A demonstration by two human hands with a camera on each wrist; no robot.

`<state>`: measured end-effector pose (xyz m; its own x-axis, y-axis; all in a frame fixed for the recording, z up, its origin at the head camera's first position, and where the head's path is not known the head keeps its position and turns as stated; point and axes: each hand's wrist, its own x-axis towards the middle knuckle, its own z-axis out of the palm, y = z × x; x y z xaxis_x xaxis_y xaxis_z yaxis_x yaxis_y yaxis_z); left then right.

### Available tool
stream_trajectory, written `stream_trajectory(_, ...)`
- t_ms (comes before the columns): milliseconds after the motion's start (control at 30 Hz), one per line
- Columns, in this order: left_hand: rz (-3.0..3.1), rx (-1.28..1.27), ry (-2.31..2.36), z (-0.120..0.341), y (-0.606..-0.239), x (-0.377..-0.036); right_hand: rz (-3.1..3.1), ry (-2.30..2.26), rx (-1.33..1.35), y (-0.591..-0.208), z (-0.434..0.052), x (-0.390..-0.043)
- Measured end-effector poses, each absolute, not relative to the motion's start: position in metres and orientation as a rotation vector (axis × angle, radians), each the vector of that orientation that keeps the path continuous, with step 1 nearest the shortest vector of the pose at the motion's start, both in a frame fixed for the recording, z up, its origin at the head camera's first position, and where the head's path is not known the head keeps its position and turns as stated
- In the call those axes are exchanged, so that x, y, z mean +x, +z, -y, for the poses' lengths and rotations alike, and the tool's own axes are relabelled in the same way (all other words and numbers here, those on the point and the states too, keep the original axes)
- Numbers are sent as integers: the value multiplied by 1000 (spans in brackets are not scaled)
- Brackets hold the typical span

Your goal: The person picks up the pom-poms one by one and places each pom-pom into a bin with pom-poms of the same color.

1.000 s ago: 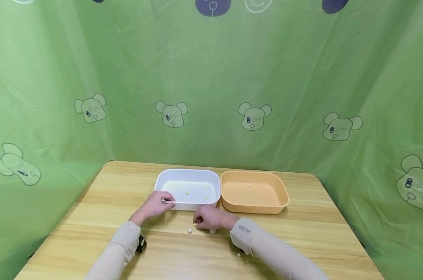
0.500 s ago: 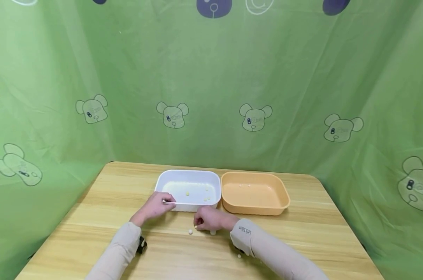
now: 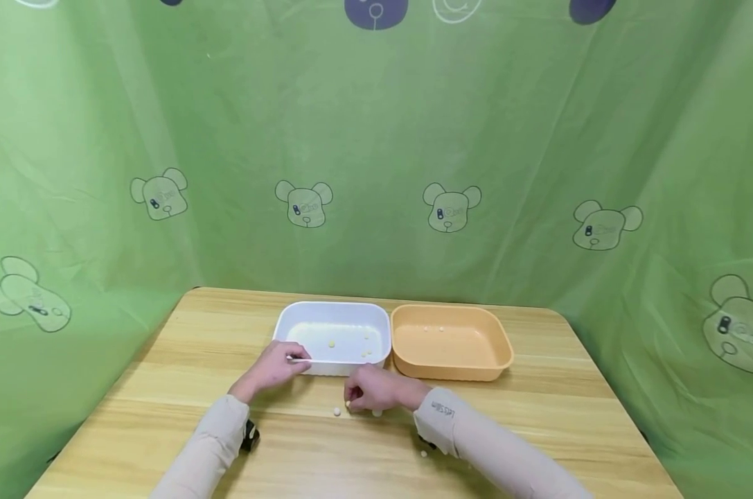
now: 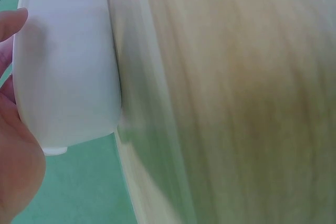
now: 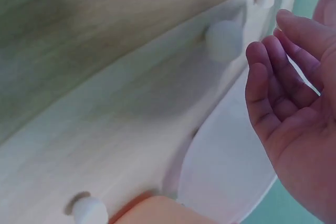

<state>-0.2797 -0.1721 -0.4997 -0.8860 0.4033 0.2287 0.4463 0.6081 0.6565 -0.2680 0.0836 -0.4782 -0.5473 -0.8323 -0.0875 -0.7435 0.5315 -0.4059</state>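
Note:
My left hand [image 3: 275, 366] grips the front left rim of the white tray [image 3: 282, 320], thumb over the edge. In the left wrist view the white tray's wall [image 4: 68, 72] lies between a fingertip and my palm. My right hand [image 3: 365, 390] rests low on the table just in front of the tray, its fingertips at a small yellow ball [image 3: 348, 404]. The right wrist view shows that hand [image 5: 294, 103] with fingers loosely curled and nothing in the palm. A white ball [image 3: 337, 412] lies beside it, and another ball [image 5: 223, 40] shows near the fingertips.
An orange tray [image 3: 507, 350] stands right of the white one, touching it, with a few small balls inside. The white tray holds several small balls. One loose ball [image 3: 423, 454] lies by my right sleeve. Green cloth hangs close behind and beside the wooden table [image 3: 569, 416].
Both hands stay where they were, the left on the tray rim and the right by the yellow ball. Only the head view shifts slightly.

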Motion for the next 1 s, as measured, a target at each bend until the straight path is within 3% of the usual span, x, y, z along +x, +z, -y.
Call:
stream_trajectory(600, 2757, -749, -1164, 173, -499, -280, -2526, -620, -1374, -454, -98, -257)
stream_trajectory(1000, 2767, -733, -1172, 173, -501, -280, -2572, -730, -1248, -442, -107, -259)
